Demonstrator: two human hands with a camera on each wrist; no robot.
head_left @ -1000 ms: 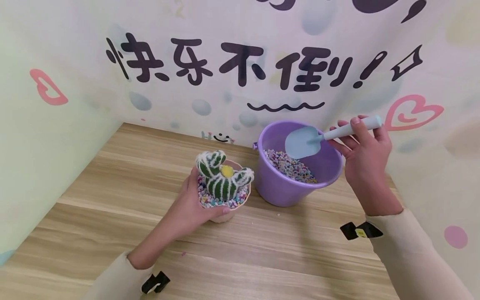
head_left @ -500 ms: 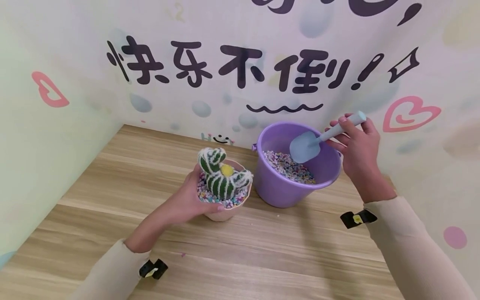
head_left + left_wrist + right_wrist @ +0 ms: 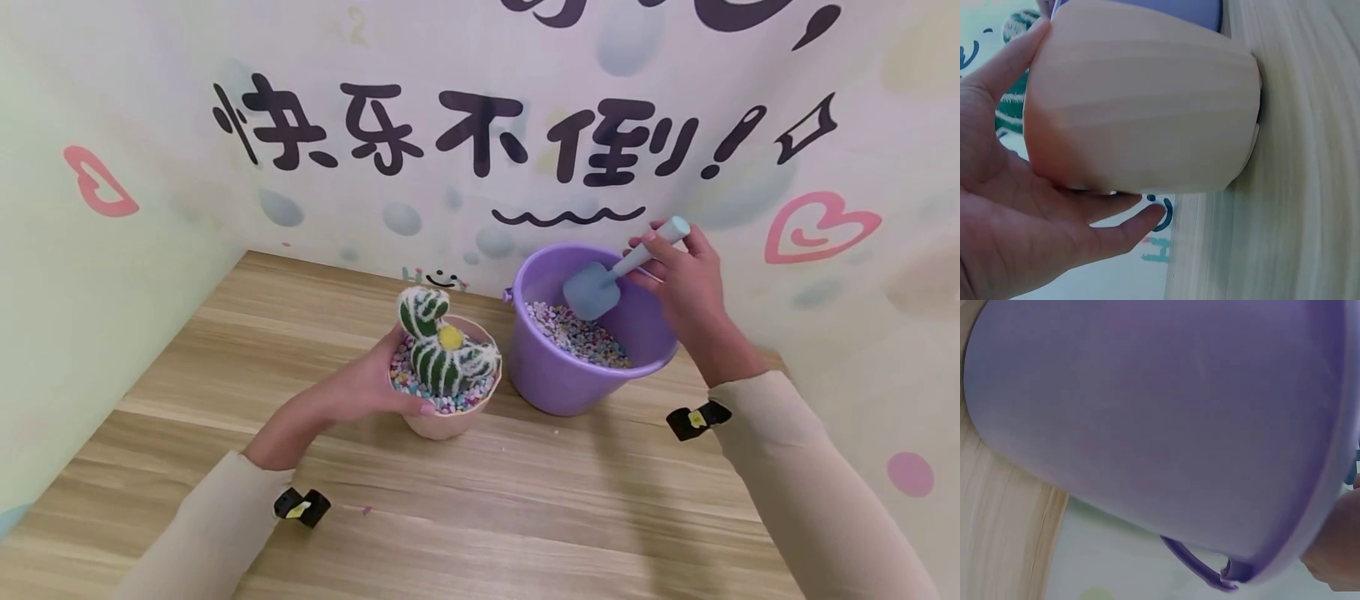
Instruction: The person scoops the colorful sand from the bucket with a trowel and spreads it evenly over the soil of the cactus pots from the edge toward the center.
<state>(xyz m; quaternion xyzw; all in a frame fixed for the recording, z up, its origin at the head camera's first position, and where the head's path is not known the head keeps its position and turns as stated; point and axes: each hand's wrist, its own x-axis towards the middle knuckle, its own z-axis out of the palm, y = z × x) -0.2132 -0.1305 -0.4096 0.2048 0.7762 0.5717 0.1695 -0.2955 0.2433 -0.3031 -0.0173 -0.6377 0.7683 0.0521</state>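
My left hand (image 3: pixel 356 387) grips a pale pink flower pot (image 3: pixel 444 423) by its upper side, the thumb along the rim. A fuzzy green-and-white cactus (image 3: pixel 441 367) with a yellow bloom stands in it among coloured pebbles. In the left wrist view the pot (image 3: pixel 1147 100) fills the middle, its base at the table. My right hand (image 3: pixel 692 287) holds a light blue toy shovel (image 3: pixel 592 292) by the handle over a purple bucket (image 3: pixel 558 385). The shovel's blade hangs inside the bucket, above multicoloured pebbles (image 3: pixel 573 337). From the right wrist, the bucket's wall (image 3: pixel 1160 425) hides most of the hand.
The wood-grain table (image 3: pixel 465 517) has a wall sheet (image 3: pixel 360 50) with dark lettering close behind the bucket. A pink speck (image 3: pixel 367 509) and a white pebble (image 3: pixel 557 432) lie on the tabletop. The bucket's handle (image 3: pixel 1194 562) hangs at its side.
My right hand has moved left, carrying the shovel from above the bucket's right rim to lower inside the bucket. The left hand still grips the pot, which has tilted and shifted slightly left.
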